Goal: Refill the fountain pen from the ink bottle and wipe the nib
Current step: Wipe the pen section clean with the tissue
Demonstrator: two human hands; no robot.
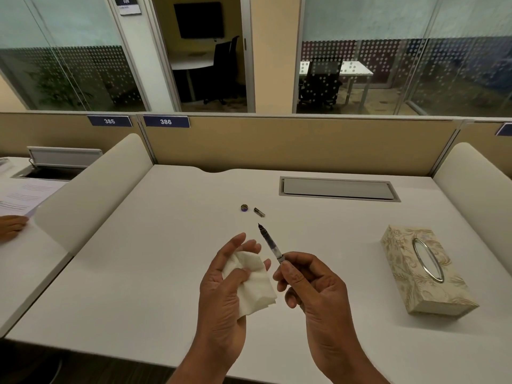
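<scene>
Over white tabletop (166, 245): left hand (224, 289) grips folded white tissue (255, 284), right hand (313, 284) pinches slim clear fountain pen (270, 242) by tail. Risk: pinch slips, dark nib (260, 227) likely stains tabletop.

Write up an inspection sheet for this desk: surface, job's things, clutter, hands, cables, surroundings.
Surface: white desk top, no stains seen.
Job's things: fountain pen with clear barrel, its dark nib pointing away; folded white tissue, not touching the nib; ink bottle not seen.
Clutter: small round purple-rimmed cap and short dark metal piece close together; beige floral tissue box at right.
Hands: left hand holds the tissue; right hand pinches the pen's rear end.
Cables: nothing seen; closed grey hatch.
Surroundings: beige partition, glass-walled rooms behind; another person's hand and papers on the neighbouring desk.
</scene>
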